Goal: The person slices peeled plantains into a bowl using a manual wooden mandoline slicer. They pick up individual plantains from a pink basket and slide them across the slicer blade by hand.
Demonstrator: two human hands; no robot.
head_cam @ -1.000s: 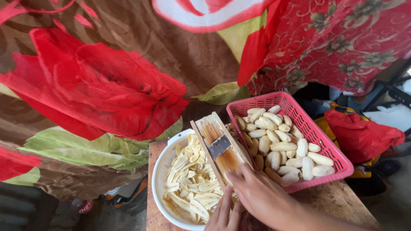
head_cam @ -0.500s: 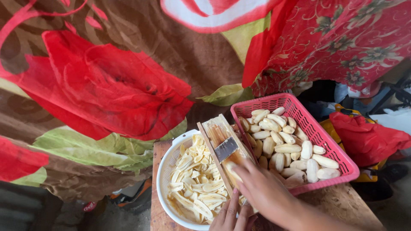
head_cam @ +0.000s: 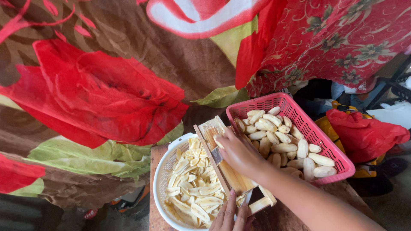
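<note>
Two hands work the wooden slicer board (head_cam: 227, 171): right hand (head_cam: 237, 152) presses a pale peeled piece onto it, left hand (head_cam: 231, 216) steadies its end with fingers together, over the white colander (head_cam: 160, 179).

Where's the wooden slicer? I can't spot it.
Head view, lower centre: the wooden slicer lies across the white bowl, left of the pink basket, under the right hand.

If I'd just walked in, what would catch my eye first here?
Probably the huge red flower cloth filling the background. Below it, the right hand presses on a wooden slicer laid over a white bowl of pale slices, while the left hand steadies its near end. Beside them sits a pink basket of peeled pieces.
</note>
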